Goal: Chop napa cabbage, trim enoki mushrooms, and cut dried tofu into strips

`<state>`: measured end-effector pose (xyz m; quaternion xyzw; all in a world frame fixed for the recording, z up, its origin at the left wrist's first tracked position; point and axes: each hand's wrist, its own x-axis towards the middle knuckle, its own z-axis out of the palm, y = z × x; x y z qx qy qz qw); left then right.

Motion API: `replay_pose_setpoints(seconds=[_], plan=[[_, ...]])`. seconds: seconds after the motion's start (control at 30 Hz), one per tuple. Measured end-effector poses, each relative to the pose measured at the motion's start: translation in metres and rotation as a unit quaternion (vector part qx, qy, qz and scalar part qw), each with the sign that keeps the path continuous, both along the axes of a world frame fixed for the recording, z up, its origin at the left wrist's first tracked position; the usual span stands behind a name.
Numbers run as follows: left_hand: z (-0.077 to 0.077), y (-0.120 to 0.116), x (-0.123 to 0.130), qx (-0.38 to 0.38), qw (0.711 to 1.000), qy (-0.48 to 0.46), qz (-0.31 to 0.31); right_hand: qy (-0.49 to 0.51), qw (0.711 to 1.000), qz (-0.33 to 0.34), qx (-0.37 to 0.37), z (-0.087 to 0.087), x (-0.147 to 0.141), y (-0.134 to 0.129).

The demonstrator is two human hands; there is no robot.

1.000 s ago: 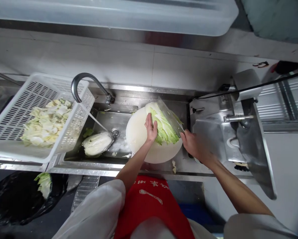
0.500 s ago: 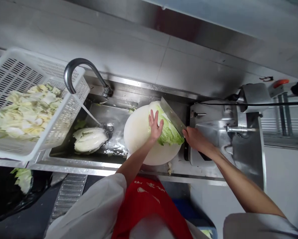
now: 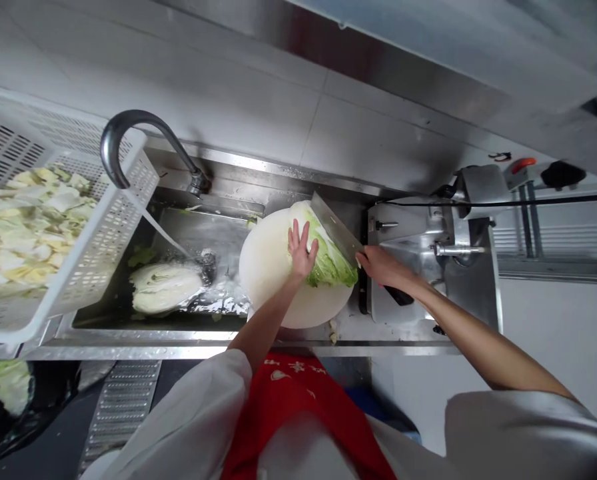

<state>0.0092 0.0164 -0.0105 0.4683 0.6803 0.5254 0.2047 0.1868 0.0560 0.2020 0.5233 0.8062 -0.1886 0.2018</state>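
A green and white cabbage piece (image 3: 326,250) lies on a round white cutting board (image 3: 266,253). My left hand (image 3: 301,250) rests on its left part, fingers spread. A wide-bladed cleaver (image 3: 334,227) stands along the cabbage's upper right side, its blade against or very near the leaves. My right hand (image 3: 381,265) is closed round the cleaver, and the dark handle end sticks out below the palm. In the sink water to the left lies another cabbage piece (image 3: 166,288), cut face up.
A curved faucet (image 3: 143,120) runs water into the sink (image 3: 178,230). At the left, a white basket (image 3: 86,277) holds many cut leaves. A metal machine (image 3: 458,247) stands right of the board. A black bag (image 3: 53,400) with a leaf is lower left.
The whole view has shifted, so most things sit further left. Both hands keep nearly the same places on the cabbage and cleaver.
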Motion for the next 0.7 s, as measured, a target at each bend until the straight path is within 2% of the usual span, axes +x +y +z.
replay_pose_setpoints(seconds=[0.1, 0.27, 0.33, 0.5, 0.7], plan=[[-0.001, 0.002, -0.002, -0.023, 1.0, 0.012, -0.011, -0.003, 1.0, -0.012, -0.017, -0.009, 0.014, -0.007], [0.003, 0.003, -0.005, -0.038, 0.997, 0.06, -0.017, -0.001, 0.999, -0.027, 0.048, -0.068, 0.013, -0.026], [0.006, 0.001, -0.005, -0.057, 0.996, 0.064, -0.027, 0.006, 0.998, -0.029, 0.056, -0.084, 0.02, -0.031], [0.008, 0.0, -0.006, -0.066, 0.997, 0.038, -0.029, 0.049, 0.998, -0.005, 0.038, -0.1, 0.036, -0.025], [0.003, 0.0, -0.011, -0.061, 0.996, 0.05, -0.031, 0.061, 0.997, -0.035, 0.036, -0.135, 0.015, -0.029]])
